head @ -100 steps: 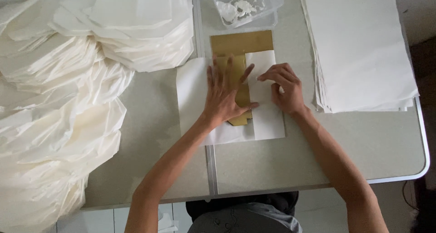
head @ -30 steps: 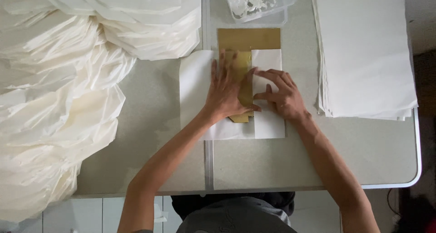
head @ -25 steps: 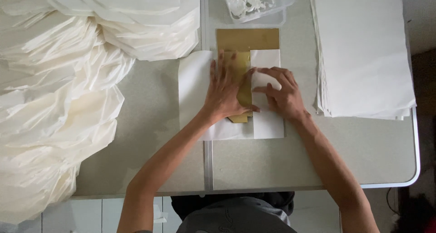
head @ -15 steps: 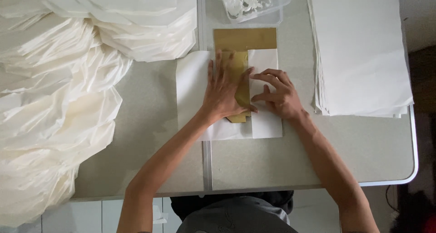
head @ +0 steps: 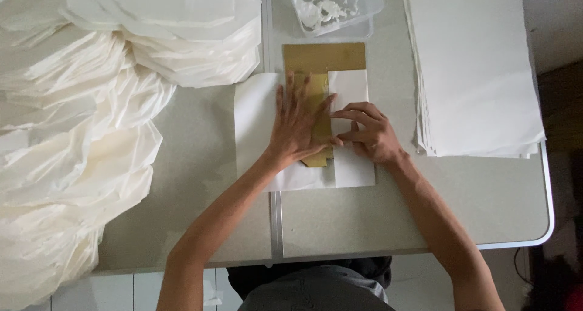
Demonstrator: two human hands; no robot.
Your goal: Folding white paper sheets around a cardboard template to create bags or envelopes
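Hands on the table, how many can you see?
2. The left hand lies flat on the gold card and white paper. The right hand presses the folded paper beside it. None seem hidden.

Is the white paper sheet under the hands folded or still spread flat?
Partly folded: the white paper sheet's right side lies doubled over the gold T-shaped cardboard template; its left side lies flat.

White paper sheet (head: 255, 120), golden-brown card template (head: 323, 57), grey table (head: 376, 214), cream paper heaps (head: 73, 165).
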